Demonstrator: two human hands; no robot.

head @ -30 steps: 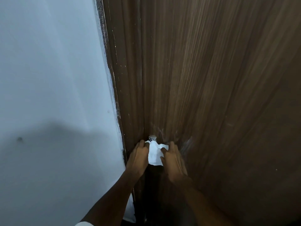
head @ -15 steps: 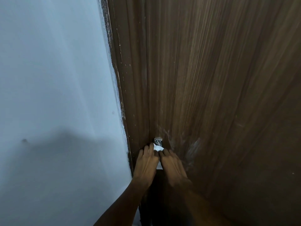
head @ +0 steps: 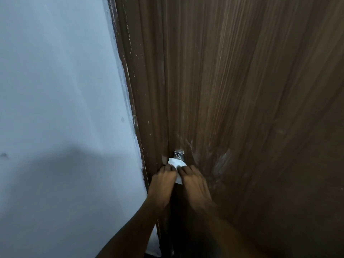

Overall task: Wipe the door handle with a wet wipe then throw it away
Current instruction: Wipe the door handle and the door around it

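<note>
Most of the handle (head: 179, 155) is out of my sight, only its metal top plate peeks above the wipe (head: 176, 163). The wipe itself is largely buried under my left hand (head: 163, 185) and right hand (head: 195, 185), just a white patch on top and a sliver between them. My fingers (head: 168, 167) curl over it, tips hidden. I can't tell how firmly either hand grips. Both forearms run off the bottom edge. The door (head: 251, 108) is cut by the top and right edges, its lower part lost in dark shadow.
</note>
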